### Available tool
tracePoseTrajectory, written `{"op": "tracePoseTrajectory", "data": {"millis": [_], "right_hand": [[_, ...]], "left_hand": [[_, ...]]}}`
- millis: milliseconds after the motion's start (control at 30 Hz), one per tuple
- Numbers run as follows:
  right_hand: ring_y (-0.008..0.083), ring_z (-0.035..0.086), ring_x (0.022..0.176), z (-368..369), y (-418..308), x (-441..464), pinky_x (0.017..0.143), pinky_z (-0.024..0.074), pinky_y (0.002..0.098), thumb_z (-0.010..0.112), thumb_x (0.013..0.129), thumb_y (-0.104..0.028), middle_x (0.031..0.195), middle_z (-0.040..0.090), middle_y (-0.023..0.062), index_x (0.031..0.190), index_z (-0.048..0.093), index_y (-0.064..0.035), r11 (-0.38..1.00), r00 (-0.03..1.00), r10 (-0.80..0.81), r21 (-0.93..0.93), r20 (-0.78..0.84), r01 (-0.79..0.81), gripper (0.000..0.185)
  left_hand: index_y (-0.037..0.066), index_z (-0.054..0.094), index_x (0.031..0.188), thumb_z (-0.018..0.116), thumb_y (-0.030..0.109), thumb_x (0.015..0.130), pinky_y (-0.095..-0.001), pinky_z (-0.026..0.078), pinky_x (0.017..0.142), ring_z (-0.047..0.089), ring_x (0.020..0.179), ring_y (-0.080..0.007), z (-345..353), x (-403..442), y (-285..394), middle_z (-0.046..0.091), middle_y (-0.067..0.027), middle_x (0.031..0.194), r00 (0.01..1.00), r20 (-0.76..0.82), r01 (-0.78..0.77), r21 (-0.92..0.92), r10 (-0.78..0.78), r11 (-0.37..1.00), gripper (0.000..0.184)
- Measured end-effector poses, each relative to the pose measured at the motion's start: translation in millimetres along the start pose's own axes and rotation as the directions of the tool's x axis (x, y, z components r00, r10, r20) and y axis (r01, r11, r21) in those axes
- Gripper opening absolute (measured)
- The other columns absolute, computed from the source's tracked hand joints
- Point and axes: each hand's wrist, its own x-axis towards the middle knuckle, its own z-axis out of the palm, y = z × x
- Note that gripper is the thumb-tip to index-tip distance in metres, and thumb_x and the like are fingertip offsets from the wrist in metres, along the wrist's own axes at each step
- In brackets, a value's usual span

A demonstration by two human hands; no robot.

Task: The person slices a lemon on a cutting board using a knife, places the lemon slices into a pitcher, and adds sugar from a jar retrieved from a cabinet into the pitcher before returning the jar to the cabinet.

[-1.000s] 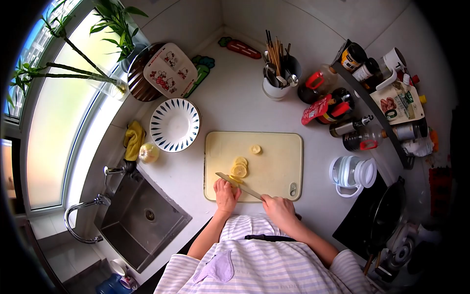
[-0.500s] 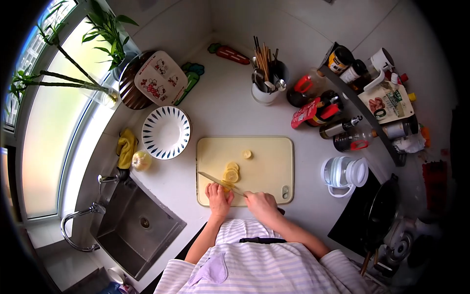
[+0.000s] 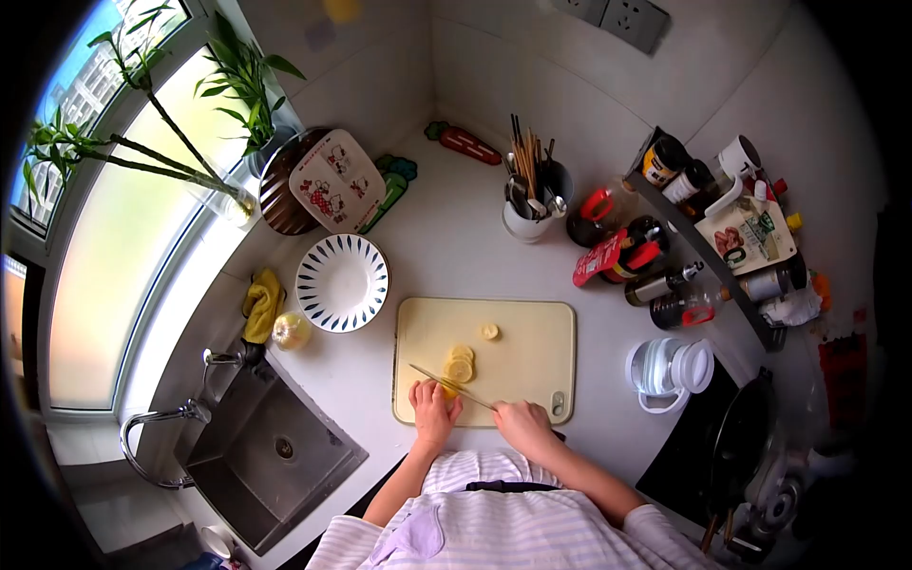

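Observation:
My right hand [image 3: 522, 424] is wrapped round the handle of a kitchen knife [image 3: 435, 377], whose blade slants up to the left across the lower part of a cream cutting board [image 3: 532, 366]. Against the blade, the curled fingers of my left hand [image 3: 435, 414] press on a yellow lemon [image 3: 450, 389], mostly hidden by fingers and knife. Just beyond the blade lie overlapping lemon slices [image 3: 460, 364]. A small lemon end piece [image 3: 489, 332] rests apart from them, farther up the board.
Left of the board are a white patterned plate [image 3: 343, 283], an onion [image 3: 291, 331], a yellow cloth [image 3: 262, 306] and a steel sink [image 3: 313, 480]. A utensil holder [image 3: 525, 226] stands behind. To the right are sauce bottles [image 3: 676, 306], a clear jug [image 3: 665, 369] and a black pan [image 3: 741, 427].
The camera has tilted up, so the whole scene sits lower and wall sockets show at the top. Both hands keep their holds, and the knife remains at the lemon.

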Motion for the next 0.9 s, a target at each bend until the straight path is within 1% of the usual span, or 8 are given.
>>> {"op": "tracePoseTrajectory", "data": {"millis": [133, 200, 300, 400, 500, 567, 700, 900], "right_hand": [[0.041, 0.067, 0.068, 1.0, -10.5, 3.1, 0.064, 0.0546, 0.0506, 0.058, 0.09, -0.021, 0.069, 0.066, 0.0213, 0.086, 0.069, -0.0061, 1.0, 0.999, 0.013, 0.005, 0.03, -0.013, 0.019], [0.0407, 0.067, 0.068, 21.9, -15.2, 21.8, 0.064, 0.0548, 0.0503, 0.058, 0.09, -0.021, 0.069, 0.066, 0.0211, 0.087, 0.069, -0.0063, 1.0, 0.999, -0.013, 0.018, 0.036, 0.012, 0.018], [0.0403, 0.067, 0.068, 44.3, -15.2, 38.2, 0.063, 0.0546, 0.0502, 0.057, 0.09, -0.02, 0.069, 0.066, 0.021, 0.088, 0.068, -0.0062, 0.998, 0.996, -0.069, 0.009, -0.054, 0.07, 0.018], [0.0401, 0.067, 0.067, 36.8, -1.3, 24.1, 0.062, 0.0545, 0.0497, 0.057, 0.091, -0.019, 0.068, 0.066, 0.0206, 0.092, 0.068, -0.0063, 1.0, 1.0, -0.019, 0.011, -0.012, 0.019, 0.017], [0.0377, 0.07, 0.071, 34.7, 1.6, 13.9, 0.063, 0.0556, 0.0492, 0.055, 0.089, -0.017, 0.071, 0.068, 0.0196, 0.094, 0.063, -0.0052, 0.997, 0.997, 0.045, -0.062, 0.069, -0.041, 0.015], [0.0373, 0.07, 0.07, 49.1, -5.2, 25.9, 0.062, 0.0559, 0.0483, 0.055, 0.09, -0.017, 0.07, 0.068, 0.0192, 0.095, 0.062, -0.006, 1.0, 1.0, -0.021, -0.005, -0.022, 0.021, 0.014], [0.0383, 0.068, 0.066, 60.6, -10.4, 44.0, 0.06, 0.0545, 0.0498, 0.06, 0.089, -0.023, 0.068, 0.067, 0.0183, 0.098, 0.063, -0.0077, 1.0, 0.996, -0.002, -0.005, -0.085, 0.002, 0.018], [0.0367, 0.069, 0.066, 56.3, -13.2, 34.5, 0.061, 0.0556, 0.05, 0.057, 0.089, -0.02, 0.069, 0.068, 0.0178, 0.105, 0.06, -0.0097, 0.999, 0.997, -0.036, -0.005, -0.074, 0.036, 0.019]], "left_hand": [[-0.002, 0.051, 0.114, 0.073, 0.023, 0.077, -0.0534, 0.031, 0.106, 0.052, 0.109, -0.0346, -5.8, -4.1, -0.7, 0.055, -0.017, 0.11, 1.0, 0.024, -0.006, 0.013, 0.006, 1.0, 0.049], [0.0, 0.048, 0.112, 0.074, 0.02, 0.074, -0.0556, 0.031, 0.105, 0.049, 0.11, -0.0382, -3.4, -5.4, -1.7, 0.052, -0.0188, 0.111, 1.0, -0.008, -0.018, -0.018, 0.018, 1.0, 0.05], [-0.003, 0.051, 0.113, 0.073, 0.023, 0.078, -0.0537, 0.032, 0.106, 0.052, 0.11, -0.0349, -4.6, -4.9, -1.0, 0.055, -0.0175, 0.111, 1.0, 0.002, -0.011, 0.022, 0.011, 1.0, 0.049], [-0.002, 0.051, 0.112, 0.073, 0.023, 0.078, -0.0541, 0.032, 0.106, 0.052, 0.11, -0.0352, -3.8, -2.0, 0.0, 0.055, -0.0177, 0.112, 1.0, -0.018, -0.009, -0.012, 0.009, 1.0, 0.048], [-0.002, 0.05, 0.114, 0.073, 0.023, 0.078, -0.0545, 0.032, 0.106, 0.052, 0.11, -0.0356, -5.8, -1.8, 1.1, 0.055, -0.0177, 0.112, 1.0, -0.003, -0.021, -0.004, 0.021, 1.0, 0.05], [-0.002, 0.049, 0.115, 0.073, 0.023, 0.078, -0.0546, 0.031, 0.106, 0.052, 0.111, -0.0359, -2.9, -7.3, 0.4, 0.055, -0.0179, 0.112, 1.0, -0.007, -0.015, -0.009, 0.015, 1.0, 0.051], [-0.001, 0.047, 0.119, 0.073, 0.023, 0.079, -0.0541, 0.03, 0.107, 0.052, 0.113, -0.0358, -1.5, -5.5, -1.7, 0.056, -0.0183, 0.116, 1.0, -0.026, -0.009, -0.023, 0.008, 1.0, 0.053], [0.001, 0.046, 0.12, 0.073, 0.022, 0.081, -0.0526, 0.028, 0.109, 0.052, 0.117, -0.0342, -4.7, -14.1, 2.4, 0.056, -0.0184, 0.118, 1.0, -0.021, 0.001, -0.067, -0.002, 0.998, 0.052]]}}
